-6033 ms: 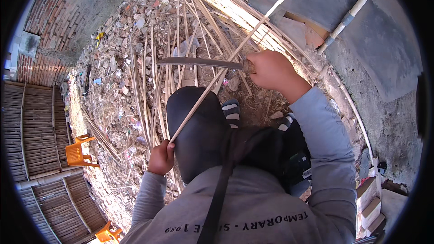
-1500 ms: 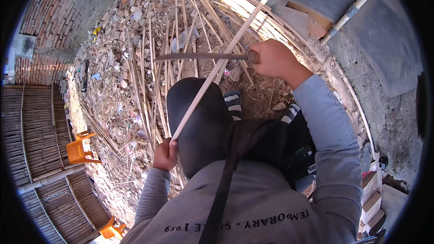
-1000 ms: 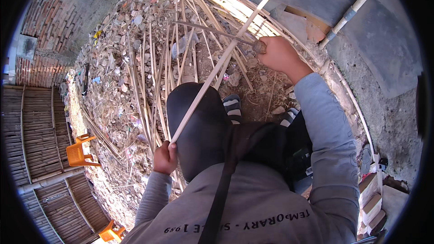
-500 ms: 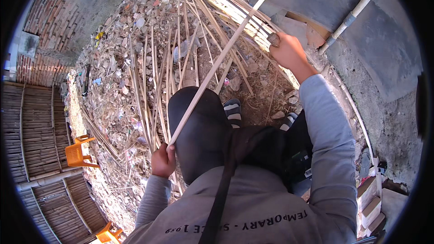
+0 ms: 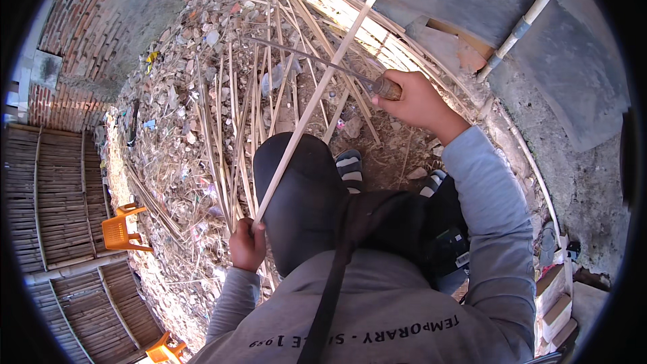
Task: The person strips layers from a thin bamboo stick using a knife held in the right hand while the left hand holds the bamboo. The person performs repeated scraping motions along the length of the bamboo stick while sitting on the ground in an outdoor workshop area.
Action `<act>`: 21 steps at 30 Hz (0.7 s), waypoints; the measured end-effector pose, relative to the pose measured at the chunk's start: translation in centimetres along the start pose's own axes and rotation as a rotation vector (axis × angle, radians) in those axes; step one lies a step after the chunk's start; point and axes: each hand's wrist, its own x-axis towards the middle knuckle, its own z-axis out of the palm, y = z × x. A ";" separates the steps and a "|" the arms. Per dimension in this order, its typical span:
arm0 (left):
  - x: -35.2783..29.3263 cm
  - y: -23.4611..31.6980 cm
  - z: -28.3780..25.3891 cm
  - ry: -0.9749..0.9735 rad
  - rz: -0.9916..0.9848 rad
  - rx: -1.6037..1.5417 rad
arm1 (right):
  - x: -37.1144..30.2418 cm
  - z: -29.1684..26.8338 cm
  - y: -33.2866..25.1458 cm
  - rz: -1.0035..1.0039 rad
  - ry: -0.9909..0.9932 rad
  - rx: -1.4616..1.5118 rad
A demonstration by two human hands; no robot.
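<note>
My left hand (image 5: 247, 248) grips the near end of a long pale bamboo strip (image 5: 323, 84), which slants across my dark-clad knee up to the far edge of the view. In my right hand (image 5: 421, 101), closed round a thick wooden handle, is a long thin-bladed knife (image 5: 317, 58). Its blade points left and crosses the strip beyond my knee; whether it touches the strip I cannot tell. Several other bamboo strips (image 5: 219, 135) lie on the ground ahead and to the left of my leg.
Rubble and litter cover the ground (image 5: 175, 155). Orange plastic chairs (image 5: 121, 229) stand at left by a bamboo slat wall (image 5: 60, 195). A brick wall (image 5: 87, 47) rises far left. At right are a grey wall (image 5: 559, 114) and a pale pipe (image 5: 532, 17). My sandalled feet (image 5: 350, 170) are below.
My right hand has come nearer and to the left, swinging the knife's blade across the strip. The strip's far end has shifted slightly left; my left hand keeps its grip.
</note>
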 end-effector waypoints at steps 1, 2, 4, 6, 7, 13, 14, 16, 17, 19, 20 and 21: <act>0.1 0.1 -0.4 -0.054 -0.024 0.009 | -0.1 0.5 0.0 -0.001 -0.001 0.002; 0.2 0.2 -0.7 -0.051 -0.026 0.007 | -0.1 0.9 0.0 -0.064 0.024 -0.064; 0.4 0.6 -1.4 -0.199 -0.025 -0.240 | -0.3 1.3 -0.4 -0.130 0.048 -0.133; 0.2 0.9 -1.8 -0.262 -0.036 -0.282 | -0.8 1.6 -1.5 -0.233 -0.052 -0.204; 0.1 1.1 -2.0 -0.327 -0.043 -0.323 | -0.9 1.7 -2.0 -0.235 -0.055 -0.204; 0.7 2.3 -2.7 -0.274 0.001 -0.097 | -0.4 1.4 -2.2 -0.104 -0.303 -0.326; 0.8 2.4 -2.5 -0.277 -0.007 -0.069 | -0.3 1.7 -1.5 -0.100 -0.212 -0.267; 0.9 2.4 -2.1 -0.268 0.011 -0.030 | -0.4 1.7 -0.4 -0.096 -0.118 -0.214; 0.8 2.3 -1.9 -0.259 0.017 0.017 | -0.5 1.2 -1.7 -0.097 -0.173 -0.272; 0.3 2.2 -1.6 -0.243 0.002 0.014 | -0.7 1.3 -3.4 -0.102 -0.242 -0.325; 0.2 2.2 -1.6 -0.231 0.002 0.015 | -1.1 1.4 -4.0 -0.128 -0.249 -0.360; 0.2 2.0 -1.4 -0.234 -0.005 0.016 | -1.3 1.6 -4.3 -0.156 -0.257 -0.394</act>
